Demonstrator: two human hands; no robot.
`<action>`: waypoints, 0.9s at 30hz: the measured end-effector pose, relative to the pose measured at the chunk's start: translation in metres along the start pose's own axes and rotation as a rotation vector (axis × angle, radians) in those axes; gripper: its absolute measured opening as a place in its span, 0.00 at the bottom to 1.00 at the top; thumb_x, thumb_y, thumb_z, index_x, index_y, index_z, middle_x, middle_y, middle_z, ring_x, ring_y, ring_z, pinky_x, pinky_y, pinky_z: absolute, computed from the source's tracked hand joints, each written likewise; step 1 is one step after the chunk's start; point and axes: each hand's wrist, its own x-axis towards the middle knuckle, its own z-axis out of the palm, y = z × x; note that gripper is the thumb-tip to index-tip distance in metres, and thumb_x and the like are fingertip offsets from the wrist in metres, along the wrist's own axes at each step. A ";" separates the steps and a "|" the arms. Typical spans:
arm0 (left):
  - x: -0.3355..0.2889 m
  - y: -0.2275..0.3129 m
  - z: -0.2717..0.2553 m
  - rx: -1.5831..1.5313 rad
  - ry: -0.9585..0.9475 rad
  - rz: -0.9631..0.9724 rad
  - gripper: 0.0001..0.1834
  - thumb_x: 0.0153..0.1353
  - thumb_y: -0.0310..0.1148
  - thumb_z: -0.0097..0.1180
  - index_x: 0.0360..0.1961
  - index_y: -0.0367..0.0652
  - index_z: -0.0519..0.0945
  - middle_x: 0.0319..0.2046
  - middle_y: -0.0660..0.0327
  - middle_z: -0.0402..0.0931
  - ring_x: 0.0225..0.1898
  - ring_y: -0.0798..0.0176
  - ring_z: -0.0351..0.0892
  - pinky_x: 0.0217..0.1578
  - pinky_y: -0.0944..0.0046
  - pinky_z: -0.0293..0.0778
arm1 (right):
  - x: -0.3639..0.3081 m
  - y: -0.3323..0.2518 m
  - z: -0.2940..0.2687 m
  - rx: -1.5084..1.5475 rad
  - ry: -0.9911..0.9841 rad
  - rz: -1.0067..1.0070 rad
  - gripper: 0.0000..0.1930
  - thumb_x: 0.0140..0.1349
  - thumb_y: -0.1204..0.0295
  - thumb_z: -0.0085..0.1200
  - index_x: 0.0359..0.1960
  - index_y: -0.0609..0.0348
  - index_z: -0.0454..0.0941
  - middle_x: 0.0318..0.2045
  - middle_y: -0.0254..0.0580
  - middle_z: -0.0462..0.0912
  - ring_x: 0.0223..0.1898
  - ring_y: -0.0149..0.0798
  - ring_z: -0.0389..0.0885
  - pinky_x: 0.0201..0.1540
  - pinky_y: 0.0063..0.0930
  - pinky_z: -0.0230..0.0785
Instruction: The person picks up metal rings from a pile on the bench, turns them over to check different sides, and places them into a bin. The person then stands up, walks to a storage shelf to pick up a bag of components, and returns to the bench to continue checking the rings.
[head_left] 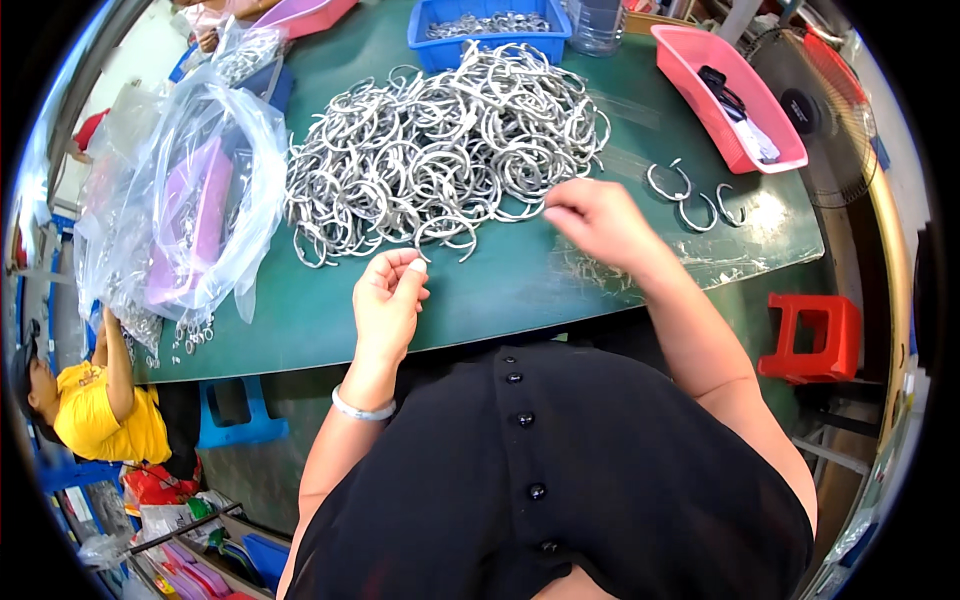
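Observation:
A large heap of silvery open metal rings [440, 150] covers the middle of the green table. At the heap's near edge, my left hand [388, 308] is closed in a pinch, with thumb and forefinger at the end of one open ring [447, 241]. My right hand [608, 226] hovers by the heap's right edge, fingers curled and thumb pressed in. Whatever it may hold is hidden. Several loose open rings [698, 212] lie apart on the table to its right.
A pink basket [690, 90] with dark and white items stands at far right, beside a fan [800, 110]. A blue tray [490, 45] of small metal parts sits behind the heap. Clear plastic bags [215, 120] lie left. Another person [100, 410] works there. A red stool [815, 335] stands right.

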 end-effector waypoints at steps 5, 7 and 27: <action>0.018 -0.001 -0.002 0.221 0.045 -0.016 0.10 0.55 0.32 0.54 0.34 0.35 0.74 0.21 0.66 0.71 0.17 0.76 0.66 0.18 0.77 0.63 | 0.026 -0.030 0.049 -0.089 -0.219 -0.005 0.10 0.50 0.67 0.50 0.31 0.58 0.76 0.27 0.45 0.78 0.32 0.48 0.76 0.35 0.38 0.68; 0.021 -0.004 -0.002 0.237 0.019 -0.006 0.07 0.55 0.30 0.53 0.29 0.36 0.75 0.19 0.67 0.71 0.18 0.76 0.66 0.20 0.78 0.63 | 0.030 -0.036 0.056 -0.151 -0.272 0.031 0.09 0.51 0.67 0.50 0.30 0.58 0.76 0.26 0.46 0.78 0.31 0.48 0.77 0.35 0.38 0.68; 0.013 0.026 0.000 0.315 -0.269 0.302 0.09 0.56 0.28 0.51 0.38 0.36 0.75 0.21 0.70 0.70 0.22 0.80 0.64 0.23 0.79 0.62 | 0.030 -0.031 0.026 0.066 -0.166 -0.220 0.07 0.52 0.69 0.52 0.31 0.57 0.76 0.26 0.41 0.75 0.30 0.45 0.74 0.32 0.33 0.67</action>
